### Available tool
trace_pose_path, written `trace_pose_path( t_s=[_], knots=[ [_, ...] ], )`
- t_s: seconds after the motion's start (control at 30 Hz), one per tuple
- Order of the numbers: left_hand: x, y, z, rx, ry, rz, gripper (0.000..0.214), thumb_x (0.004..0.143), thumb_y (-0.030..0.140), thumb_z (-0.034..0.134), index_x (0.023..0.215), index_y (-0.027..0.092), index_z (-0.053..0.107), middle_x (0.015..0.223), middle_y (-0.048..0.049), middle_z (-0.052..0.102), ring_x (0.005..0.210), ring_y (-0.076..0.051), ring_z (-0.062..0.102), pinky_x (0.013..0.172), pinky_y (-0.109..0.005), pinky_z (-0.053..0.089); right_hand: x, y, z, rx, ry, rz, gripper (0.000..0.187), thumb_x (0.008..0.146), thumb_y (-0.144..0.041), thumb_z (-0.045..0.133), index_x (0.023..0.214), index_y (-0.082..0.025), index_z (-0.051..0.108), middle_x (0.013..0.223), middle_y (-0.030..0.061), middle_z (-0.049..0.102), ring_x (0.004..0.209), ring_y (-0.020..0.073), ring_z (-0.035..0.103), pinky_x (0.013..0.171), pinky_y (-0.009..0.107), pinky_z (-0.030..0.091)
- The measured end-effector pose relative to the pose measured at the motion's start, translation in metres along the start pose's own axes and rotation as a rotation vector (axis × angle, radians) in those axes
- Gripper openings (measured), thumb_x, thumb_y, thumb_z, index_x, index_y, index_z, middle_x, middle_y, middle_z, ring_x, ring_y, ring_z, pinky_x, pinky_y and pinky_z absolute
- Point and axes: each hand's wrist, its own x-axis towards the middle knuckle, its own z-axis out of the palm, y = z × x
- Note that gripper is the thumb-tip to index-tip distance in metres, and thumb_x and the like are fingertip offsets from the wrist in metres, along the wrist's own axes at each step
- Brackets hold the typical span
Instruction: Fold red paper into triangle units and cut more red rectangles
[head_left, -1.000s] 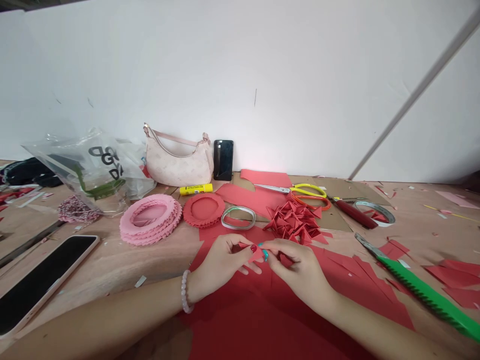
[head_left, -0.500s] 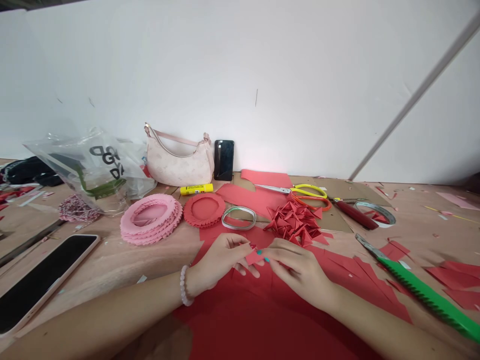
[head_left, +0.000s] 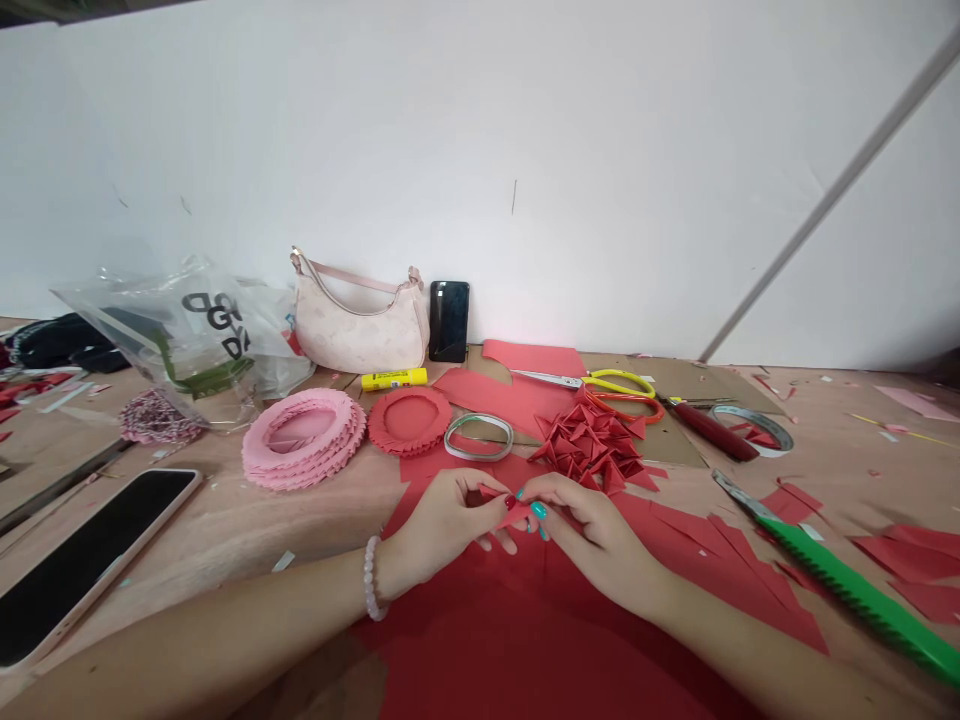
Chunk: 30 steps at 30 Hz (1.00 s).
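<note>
the small red paper piece (head_left: 516, 515) is up between the two hands, above the large red sheet (head_left: 480, 610). the left hand (head_left: 444, 515) grips it between thumb and fingers, its other fingers loosely curled below; the right hand (head_left: 596, 530) pinches the near edge with thumb and forefinger, so both hands have hold of it. it appears to be folded, though the fingers hide much of it.

it should be very light, thin yet crisp enough to hold a crease, and not slippery. it is probably easy to crumple or tear if pulled hard, so the place to take it is by the edges or along a fold, with a flat fingertip pinch, not a squeeze across the middle. the pile of folded red pieces (head_left: 589, 445), just beyond the right hand, looks equally light and springy, with points that could bend under pressure.

as for writing: on the clear plastic bag (head_left: 199, 350), beyond and to the left of the left hand, bold black letters include a g and a d; folds break up the rest. the yellow glue stick (head_left: 394, 379), beyond the left hand, carries dark print too small to read. the pale handbag (head_left: 364, 328) behind it has a faint pattern but no legible brand.
</note>
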Motion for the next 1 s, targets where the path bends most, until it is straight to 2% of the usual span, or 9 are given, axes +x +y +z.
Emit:
trace_pose_path(
  t_s=[0.1, 0.37, 0.57, 0.77, 1.0],
  knots=[
    [-0.0002, -0.0017, -0.0001, 0.017, 0.0, 0.008, 0.016, 0.077, 0.024, 0.052, 0.079, 0.012, 0.062, 0.071, -0.0036, 0.065, 0.054, -0.012, 0.063, 0.045, -0.016, 0.043, 0.0013, 0.0002, 0.001, 0.037, -0.013, 0.05, 0.018, 0.085, -0.013, 0.038, 0.094, -0.022, 0.051, 0.087, 0.0026, 0.06, 0.077, 0.0142, 0.057, 0.067, 0.024, 0.045],
    [-0.0016, -0.006, 0.0032, 0.113, 0.058, 0.026, 0.011, 0.075, 0.019, 0.052, 0.079, 0.012, 0.059, 0.055, -0.0014, 0.062, 0.052, -0.013, 0.061, 0.047, -0.018, 0.043, 0.0036, -0.0007, 0.002, 0.293, -0.059, 0.183, 0.014, 0.079, -0.009, 0.043, 0.083, -0.021, 0.048, 0.077, -0.0009, 0.056, 0.073, 0.0134, 0.055, 0.067, 0.025, 0.044],
    [-0.0025, -0.007, 0.0031, 0.198, 0.045, 0.08, 0.009, 0.074, 0.014, 0.05, 0.074, 0.013, 0.059, 0.058, -0.0027, 0.064, 0.052, -0.012, 0.059, 0.048, -0.018, 0.041, 0.0022, 0.0002, 0.0029, 0.334, -0.06, 0.213, 0.014, 0.077, -0.008, 0.045, 0.081, -0.021, 0.048, 0.077, -0.0011, 0.055, 0.072, 0.0134, 0.055, 0.066, 0.025, 0.042],
    [-0.0054, -0.0024, 0.0038, 0.219, 0.031, 0.076, 0.011, 0.077, 0.017, 0.049, 0.072, 0.013, 0.057, 0.059, -0.0021, 0.062, 0.056, -0.014, 0.063, 0.048, -0.017, 0.041, 0.0034, -0.0029, 0.0023, 0.39, -0.101, 0.174, 0.013, 0.081, -0.009, 0.042, 0.083, -0.021, 0.047, 0.076, -0.0012, 0.056, 0.074, 0.0133, 0.055, 0.07, 0.026, 0.042],
    [-0.0057, -0.0009, 0.0044, 0.205, 0.015, 0.057, 0.015, 0.079, 0.022, 0.048, 0.073, 0.012, 0.058, 0.059, -0.0016, 0.061, 0.054, -0.014, 0.063, 0.049, -0.019, 0.043, 0.0035, -0.0052, 0.0023, 0.318, -0.083, 0.178, 0.016, 0.079, -0.007, 0.042, 0.082, -0.021, 0.047, 0.076, -0.0022, 0.056, 0.073, 0.0126, 0.056, 0.069, 0.025, 0.043]
  ],
)
